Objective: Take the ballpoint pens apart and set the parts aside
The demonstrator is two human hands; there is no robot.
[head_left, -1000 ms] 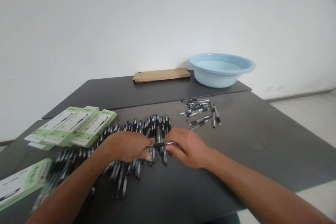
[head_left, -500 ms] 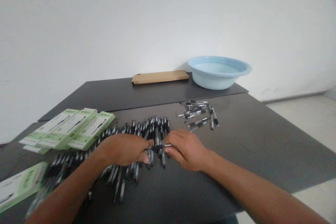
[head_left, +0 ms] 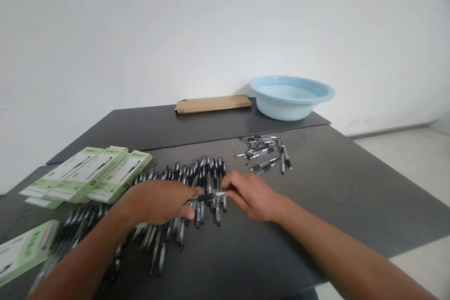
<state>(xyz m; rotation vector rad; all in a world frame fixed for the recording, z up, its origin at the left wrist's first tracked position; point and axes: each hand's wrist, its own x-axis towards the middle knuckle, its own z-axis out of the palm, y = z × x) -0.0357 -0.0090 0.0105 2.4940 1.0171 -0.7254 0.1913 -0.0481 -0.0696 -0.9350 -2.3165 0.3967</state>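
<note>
My left hand (head_left: pixel 163 201) is closed around the back part of a gel pen (head_left: pixel 206 197), which lies almost level above other pens. Its black grip and silver tip point toward my right hand (head_left: pixel 251 197). My right thumb and forefinger pinch at the very end of that tip, and whether a small part sits between them is hidden. Under and behind both hands lies a wide pile of black and clear pens (head_left: pixel 161 243), partly covered by my left hand and forearm. A smaller heap of pens (head_left: pixel 262 150) rests beyond my right hand.
Green and white pen boxes (head_left: pixel 114 178) are stacked at the left, with another box (head_left: pixel 26 251) nearer me. A flat brown cardboard piece (head_left: pixel 214 103) and a light blue basin (head_left: pixel 286 108) stand at the back of the dark table (head_left: pixel 351 187), against the wall.
My left hand and the pen have shifted slightly left, and more of the silver tip shows. My right fingers have moved out toward the tip's end.
</note>
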